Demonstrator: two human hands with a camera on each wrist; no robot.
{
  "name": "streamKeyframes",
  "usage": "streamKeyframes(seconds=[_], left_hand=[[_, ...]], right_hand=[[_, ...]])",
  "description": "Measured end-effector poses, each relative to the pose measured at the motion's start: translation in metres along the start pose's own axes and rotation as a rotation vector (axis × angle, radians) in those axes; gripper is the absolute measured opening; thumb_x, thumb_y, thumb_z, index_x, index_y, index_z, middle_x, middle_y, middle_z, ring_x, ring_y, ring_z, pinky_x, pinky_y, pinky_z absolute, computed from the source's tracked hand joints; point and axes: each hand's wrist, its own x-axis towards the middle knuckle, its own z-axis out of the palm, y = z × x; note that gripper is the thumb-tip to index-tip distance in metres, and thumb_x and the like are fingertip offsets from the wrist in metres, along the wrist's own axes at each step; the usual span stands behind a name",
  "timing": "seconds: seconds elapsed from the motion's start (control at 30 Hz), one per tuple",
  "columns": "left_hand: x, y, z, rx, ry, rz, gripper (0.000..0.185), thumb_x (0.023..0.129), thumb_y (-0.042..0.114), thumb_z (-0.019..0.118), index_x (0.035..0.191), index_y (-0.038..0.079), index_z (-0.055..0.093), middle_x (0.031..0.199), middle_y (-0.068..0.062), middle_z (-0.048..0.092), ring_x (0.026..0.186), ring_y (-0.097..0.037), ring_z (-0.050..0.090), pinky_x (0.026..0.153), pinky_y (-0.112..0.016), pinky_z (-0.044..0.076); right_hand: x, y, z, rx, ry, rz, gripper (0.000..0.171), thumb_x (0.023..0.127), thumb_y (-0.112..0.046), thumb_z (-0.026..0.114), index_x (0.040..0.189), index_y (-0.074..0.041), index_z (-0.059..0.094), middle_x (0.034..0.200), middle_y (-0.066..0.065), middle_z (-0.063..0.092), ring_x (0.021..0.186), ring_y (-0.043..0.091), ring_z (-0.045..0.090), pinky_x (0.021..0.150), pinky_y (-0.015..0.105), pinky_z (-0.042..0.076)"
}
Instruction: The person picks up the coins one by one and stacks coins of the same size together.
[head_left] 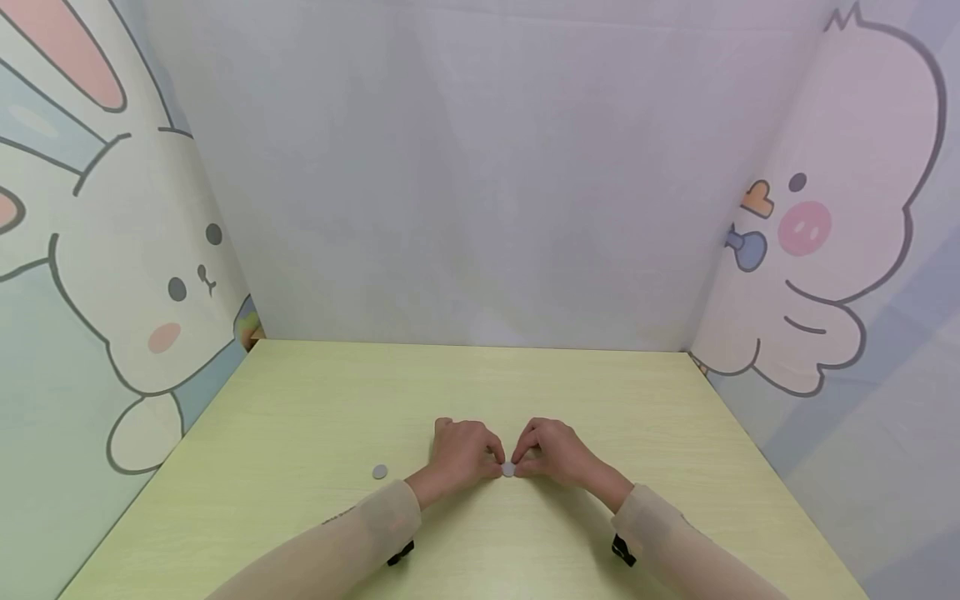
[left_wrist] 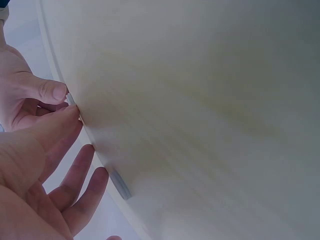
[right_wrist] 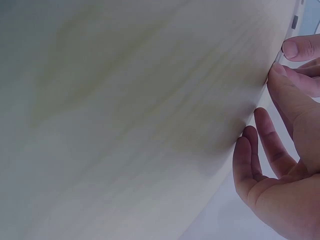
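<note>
Both hands [head_left: 510,454] on grey disc [head_left: 508,469]

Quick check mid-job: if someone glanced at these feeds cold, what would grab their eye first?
Probably the two hands meeting at the middle of the table: the left hand and right hand both touch a small grey disc with their fingers. A second disc lies alone to the left. Next would be the cartoon rabbit on the left wall and the chick on the right wall.
</note>
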Motion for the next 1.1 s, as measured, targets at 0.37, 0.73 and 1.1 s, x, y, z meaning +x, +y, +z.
streamKeyframes(seconds=[0.37,0.73,1.1], left_hand=[[0.0007,-0.0016,0.001,0.003,-0.002,0.004,0.01,0.081,0.034,0.094,0.08,0.031,0.084,0.083,0.013,0.076,0.075,-0.005,0.061,0.076,-0.043,0.036],[0.0016,-0.0026,0.0029,0.004,0.001,0.003,0.011,0.08,0.034,0.094,0.079,0.032,0.084,0.081,0.014,0.075,0.074,-0.004,0.06,0.076,-0.043,0.035],[0.0022,-0.0035,0.0034,-0.001,0.01,0.011,0.01,0.081,0.034,0.094,0.08,0.031,0.084,0.08,0.014,0.074,0.075,-0.004,0.061,0.076,-0.043,0.035]], right_hand=[[0.0003,0.0025,0.0,0.021,-0.009,0.003,0.007,0.085,-0.021,0.092,0.085,-0.022,0.085,0.092,-0.012,0.069,0.09,0.007,0.061,0.079,0.028,0.052],[-0.0002,0.0006,-0.0006,0.018,-0.016,0.01,0.007,0.085,-0.021,0.092,0.085,-0.023,0.085,0.093,-0.012,0.069,0.091,0.006,0.061,0.08,0.028,0.051],[-0.0005,-0.0002,-0.0009,0.014,-0.013,-0.001,0.006,0.085,-0.02,0.092,0.086,-0.022,0.086,0.093,-0.01,0.069,0.09,0.007,0.061,0.08,0.028,0.051]])
